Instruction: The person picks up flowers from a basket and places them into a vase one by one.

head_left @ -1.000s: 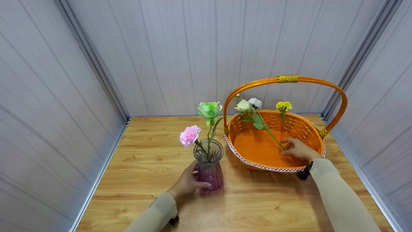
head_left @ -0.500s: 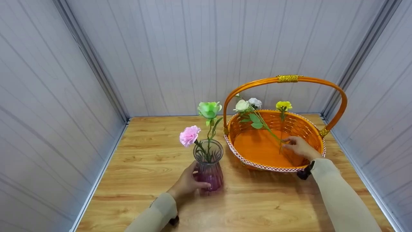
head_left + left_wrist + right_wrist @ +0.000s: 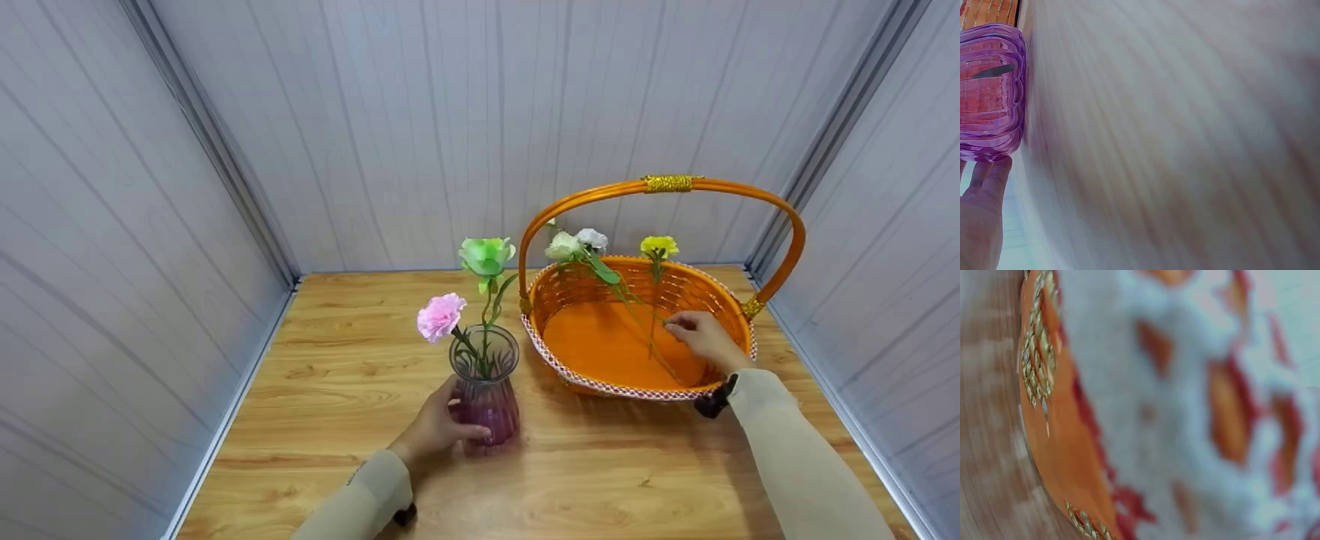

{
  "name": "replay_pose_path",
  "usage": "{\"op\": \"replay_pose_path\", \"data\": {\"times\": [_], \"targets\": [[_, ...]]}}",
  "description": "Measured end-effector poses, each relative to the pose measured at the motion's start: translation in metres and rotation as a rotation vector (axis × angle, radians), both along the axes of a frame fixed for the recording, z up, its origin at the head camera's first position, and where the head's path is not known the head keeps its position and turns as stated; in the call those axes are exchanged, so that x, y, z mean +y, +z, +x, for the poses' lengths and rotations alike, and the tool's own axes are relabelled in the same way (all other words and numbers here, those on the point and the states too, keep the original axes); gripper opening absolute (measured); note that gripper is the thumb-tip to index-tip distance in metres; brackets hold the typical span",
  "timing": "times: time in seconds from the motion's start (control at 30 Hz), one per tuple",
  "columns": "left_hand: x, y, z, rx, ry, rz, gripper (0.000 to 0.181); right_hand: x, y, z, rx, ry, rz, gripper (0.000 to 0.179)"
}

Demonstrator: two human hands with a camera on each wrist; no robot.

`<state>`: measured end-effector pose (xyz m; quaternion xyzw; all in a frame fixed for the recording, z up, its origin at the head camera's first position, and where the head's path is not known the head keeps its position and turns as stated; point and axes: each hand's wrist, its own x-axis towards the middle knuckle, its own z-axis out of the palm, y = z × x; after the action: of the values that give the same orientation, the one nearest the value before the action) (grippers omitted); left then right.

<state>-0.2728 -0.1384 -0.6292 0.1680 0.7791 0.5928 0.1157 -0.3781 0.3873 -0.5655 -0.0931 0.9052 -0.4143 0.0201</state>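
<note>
My left hand (image 3: 433, 429) grips the lower part of a ribbed glass vase (image 3: 496, 420), clear above and purple below. A pink carnation (image 3: 441, 318) and a green rose (image 3: 487, 256) stand in it. In the left wrist view, fingers (image 3: 995, 179) meet the purple glass (image 3: 988, 121). Inside the orange basket (image 3: 581, 380), my right hand (image 3: 706, 339) pinches the stem of a cream rose (image 3: 563, 246), whose bloom leans over the far left rim. Beside that bloom is a white carnation (image 3: 592, 239). A yellow carnation (image 3: 659, 246) leans on the back rim.
The basket's tall handle (image 3: 670, 184) arches above my right hand. Wooden tabletop (image 3: 337, 405) extends left and in front of the vase. Pale panel walls (image 3: 420, 112) enclose the back and sides. A blurred red-and-white braided rim (image 3: 1185, 399) fills most of the right wrist view.
My right hand has shifted slightly right and up with the cream rose's stem, and its leaves have turned. Another stem now shows lying lower in the basket. The left hand and vase stay put.
</note>
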Motion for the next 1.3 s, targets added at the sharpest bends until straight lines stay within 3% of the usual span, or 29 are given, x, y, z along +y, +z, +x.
{"op": "replay_pose_path", "data": {"times": [0.47, 0.77, 1.07, 1.3], "targets": [[0.0, -0.001, 0.0, 0.035, 0.014, -0.073, 0.095, -0.008, 0.012, 0.013, 0.005, -0.083, -0.01, 0.034], [-0.001, -0.003, -0.001, 0.011, 0.015, -0.048, 0.096, -0.01, 0.017, 0.016, 0.027, -0.101, -0.023, 0.036], [-0.001, 0.0, -0.001, 0.056, 0.009, -0.058, 0.097, -0.011, 0.027, 0.02, 0.031, -0.134, -0.065, 0.04], [-0.001, -0.002, -0.002, 0.039, 0.008, -0.046, 0.095, -0.011, 0.029, 0.021, 0.033, -0.144, -0.07, 0.04]]}}
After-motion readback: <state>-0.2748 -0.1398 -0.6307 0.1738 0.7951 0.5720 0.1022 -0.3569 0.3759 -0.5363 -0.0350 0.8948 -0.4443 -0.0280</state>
